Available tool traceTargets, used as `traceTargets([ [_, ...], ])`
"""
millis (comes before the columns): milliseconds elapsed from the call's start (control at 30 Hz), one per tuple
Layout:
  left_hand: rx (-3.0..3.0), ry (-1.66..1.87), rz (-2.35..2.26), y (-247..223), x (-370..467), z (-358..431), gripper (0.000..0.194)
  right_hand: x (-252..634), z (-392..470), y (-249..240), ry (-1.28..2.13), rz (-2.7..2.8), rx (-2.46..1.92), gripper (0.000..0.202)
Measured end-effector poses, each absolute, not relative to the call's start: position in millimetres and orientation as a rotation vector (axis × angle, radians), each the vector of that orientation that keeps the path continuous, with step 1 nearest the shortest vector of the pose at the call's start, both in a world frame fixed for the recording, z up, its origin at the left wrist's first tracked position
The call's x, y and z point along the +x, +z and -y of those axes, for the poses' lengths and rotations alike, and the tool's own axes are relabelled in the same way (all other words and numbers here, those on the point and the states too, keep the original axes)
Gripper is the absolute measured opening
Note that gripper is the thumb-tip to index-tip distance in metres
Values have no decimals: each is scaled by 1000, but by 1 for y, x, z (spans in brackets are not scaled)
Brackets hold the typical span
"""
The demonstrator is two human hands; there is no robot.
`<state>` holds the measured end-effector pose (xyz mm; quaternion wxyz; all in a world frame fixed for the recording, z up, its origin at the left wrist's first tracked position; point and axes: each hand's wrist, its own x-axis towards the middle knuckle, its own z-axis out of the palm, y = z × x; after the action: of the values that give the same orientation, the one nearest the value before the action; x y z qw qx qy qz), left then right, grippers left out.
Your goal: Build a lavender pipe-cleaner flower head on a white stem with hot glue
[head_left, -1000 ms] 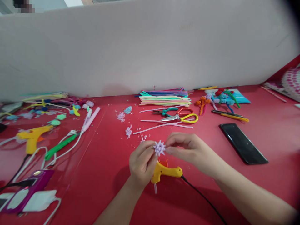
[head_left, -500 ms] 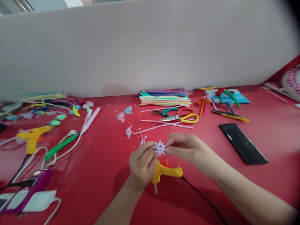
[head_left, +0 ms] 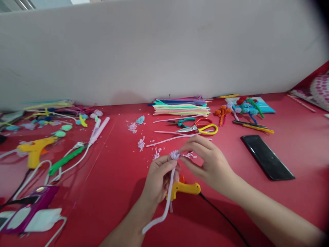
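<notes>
A lilac pipe-cleaner flower (head_left: pixel 175 155) with short spiky petals is held up over the middle of the table. Below it hangs its long lilac stem (head_left: pixel 169 202), bent near the lower end. My left hand (head_left: pixel 159 176) is closed around the stem, thumb and fingers pinching just under the petals. At the flower's right side, my right hand (head_left: pixel 205 156) has thumb and index fingertip closed on the petals' edge. Under my hands lies a yellow glue gun (head_left: pixel 186 188), partly hidden by the left hand, its black cord running to the lower right.
Lilac clippings (head_left: pixel 141 144) lie behind my hands. Farther back are scissors (head_left: pixel 196 128), pliers (head_left: pixel 177 122) and a pipe-cleaner bundle (head_left: pixel 181 109). A black phone (head_left: pixel 267 157) rests at right. Another glue gun (head_left: pixel 36 147) and a purple power strip (head_left: pixel 38 206) with cables occupy the left.
The flower has tipped from facing me to facing away and up, so its stem now shows. My left hand has turned with it; my right hand has shifted slightly up and left.
</notes>
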<state>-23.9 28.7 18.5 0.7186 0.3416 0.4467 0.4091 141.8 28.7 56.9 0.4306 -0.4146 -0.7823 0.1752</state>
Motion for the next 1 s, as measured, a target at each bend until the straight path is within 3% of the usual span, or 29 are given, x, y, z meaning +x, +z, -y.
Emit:
traceTargets([
  [733,712,803,-1003,19,-22,-30,24,138,-32,47,467,1960,-1103,9],
  [1000,609,826,-780,18,-24,-33,21,146,-37,54,628,1806,-1175,10],
])
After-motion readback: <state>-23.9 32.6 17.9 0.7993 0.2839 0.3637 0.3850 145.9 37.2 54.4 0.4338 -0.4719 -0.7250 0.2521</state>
